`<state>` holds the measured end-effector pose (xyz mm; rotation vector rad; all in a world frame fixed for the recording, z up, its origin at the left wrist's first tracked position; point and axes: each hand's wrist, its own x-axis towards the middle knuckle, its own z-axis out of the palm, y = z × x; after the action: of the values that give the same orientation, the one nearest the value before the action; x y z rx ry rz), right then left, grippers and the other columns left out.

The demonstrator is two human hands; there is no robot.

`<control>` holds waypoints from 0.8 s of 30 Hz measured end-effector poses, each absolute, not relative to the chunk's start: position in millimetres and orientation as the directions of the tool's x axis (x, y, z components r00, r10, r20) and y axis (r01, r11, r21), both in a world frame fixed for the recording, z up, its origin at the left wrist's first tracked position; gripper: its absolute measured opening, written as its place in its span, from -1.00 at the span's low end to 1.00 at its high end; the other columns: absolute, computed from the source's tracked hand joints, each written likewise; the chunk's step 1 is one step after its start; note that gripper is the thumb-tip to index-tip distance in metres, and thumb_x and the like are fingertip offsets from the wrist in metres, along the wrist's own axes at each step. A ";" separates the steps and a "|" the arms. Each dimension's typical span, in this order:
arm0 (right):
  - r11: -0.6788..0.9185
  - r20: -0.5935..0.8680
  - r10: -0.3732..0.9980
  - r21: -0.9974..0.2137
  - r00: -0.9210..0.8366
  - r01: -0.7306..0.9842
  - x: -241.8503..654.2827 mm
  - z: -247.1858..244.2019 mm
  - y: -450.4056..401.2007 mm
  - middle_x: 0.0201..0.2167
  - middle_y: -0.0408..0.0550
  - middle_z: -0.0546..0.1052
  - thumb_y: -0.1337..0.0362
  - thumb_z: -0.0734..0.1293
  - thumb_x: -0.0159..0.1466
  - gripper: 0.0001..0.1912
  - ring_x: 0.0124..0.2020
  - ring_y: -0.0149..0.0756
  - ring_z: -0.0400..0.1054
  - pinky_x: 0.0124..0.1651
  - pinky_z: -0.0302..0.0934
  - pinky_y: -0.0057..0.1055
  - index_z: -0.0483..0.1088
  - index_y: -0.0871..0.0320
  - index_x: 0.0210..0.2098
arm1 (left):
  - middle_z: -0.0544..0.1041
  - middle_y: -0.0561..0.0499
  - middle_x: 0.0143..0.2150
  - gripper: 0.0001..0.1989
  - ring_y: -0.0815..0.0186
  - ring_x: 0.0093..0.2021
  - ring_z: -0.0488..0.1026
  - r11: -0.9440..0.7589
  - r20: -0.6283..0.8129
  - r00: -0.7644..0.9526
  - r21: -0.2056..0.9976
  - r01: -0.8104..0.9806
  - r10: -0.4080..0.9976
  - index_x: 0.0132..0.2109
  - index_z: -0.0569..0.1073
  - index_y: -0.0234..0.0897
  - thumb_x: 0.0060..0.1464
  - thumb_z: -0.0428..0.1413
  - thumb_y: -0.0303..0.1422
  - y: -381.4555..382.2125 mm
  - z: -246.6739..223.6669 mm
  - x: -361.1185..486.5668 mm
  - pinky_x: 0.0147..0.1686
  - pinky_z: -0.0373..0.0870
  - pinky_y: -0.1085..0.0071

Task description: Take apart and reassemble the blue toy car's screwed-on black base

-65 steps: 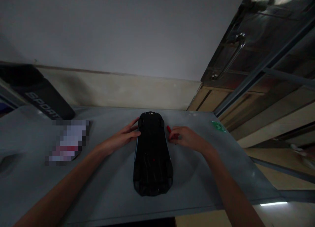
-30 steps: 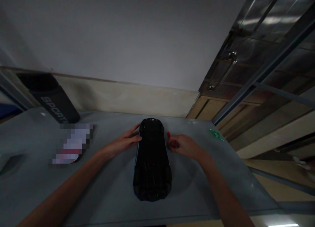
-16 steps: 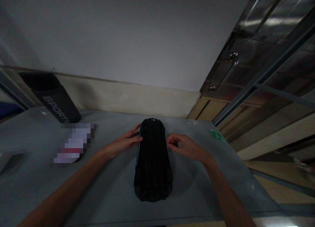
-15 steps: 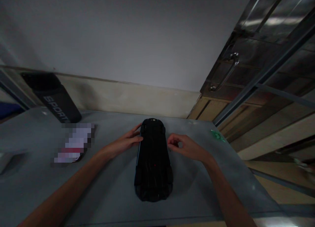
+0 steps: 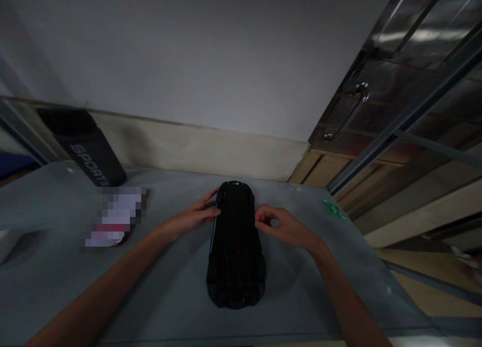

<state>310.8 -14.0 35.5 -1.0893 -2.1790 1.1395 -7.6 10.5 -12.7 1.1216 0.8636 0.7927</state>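
Observation:
A black toy car lies upside down on the grey table, its underside facing up and its length pointing away from me. My left hand grips the car's left side, the thumb on the edge of the underside and the fingers down along the flank. At the opposite side, my right hand is closed in a pinch, its fingertips right at the car's edge. Whatever may be between those fingertips is hidden or too small to make out.
On the left stands a dark box marked "SPORT", with a blurred-out flat item in front of it. A green crinkled wrapper lies near the table's right edge. Behind the table rises a wall; a metal door handle is at right.
The view has shifted slightly. Both hands keep nearly the same place at the car, which stays upside down.

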 end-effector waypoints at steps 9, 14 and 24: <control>0.244 -0.028 0.790 -0.902 -0.613 0.355 304.2 30.1 -12.0 -0.35 -0.23 0.36 -0.10 0.37 0.44 -0.65 -0.31 -0.31 0.28 -0.21 0.19 -0.34 0.33 0.03 -0.20 | 0.43 0.01 0.52 -0.11 -0.02 0.48 0.41 0.225 -0.173 0.431 0.972 -0.073 0.886 0.57 0.25 0.18 0.16 0.35 -0.29 9.2 -8.4 -5.5 0.33 0.40 0.12; 0.178 -0.054 0.768 -0.939 -0.638 0.294 306.1 28.3 -8.9 -0.36 -0.25 0.35 -0.14 0.39 0.43 -0.61 -0.34 -0.34 0.25 -0.23 0.16 -0.35 0.30 0.03 -0.16 | 0.48 -0.01 0.49 -0.09 0.00 0.47 0.43 0.238 -0.179 0.449 0.968 -0.079 0.876 0.59 0.20 0.12 0.18 0.33 -0.31 7.8 -4.9 -4.8 0.35 0.38 0.14; 0.024 -0.132 0.789 -0.969 -0.600 0.244 302.0 30.1 -6.5 -0.47 -0.32 0.27 -0.13 0.51 0.27 -0.53 -0.44 -0.37 0.17 -0.34 0.07 -0.37 0.24 0.01 -0.24 | 0.37 0.03 0.57 -0.02 -0.04 0.55 0.29 0.276 -0.198 0.459 0.955 -0.109 0.866 0.61 0.16 0.14 0.16 0.40 -0.25 10.6 -13.0 -9.0 0.46 0.28 0.11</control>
<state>302.0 -6.5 30.1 -1.0492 -1.8586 1.6068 -9.0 10.6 -13.0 1.0931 0.8602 0.7770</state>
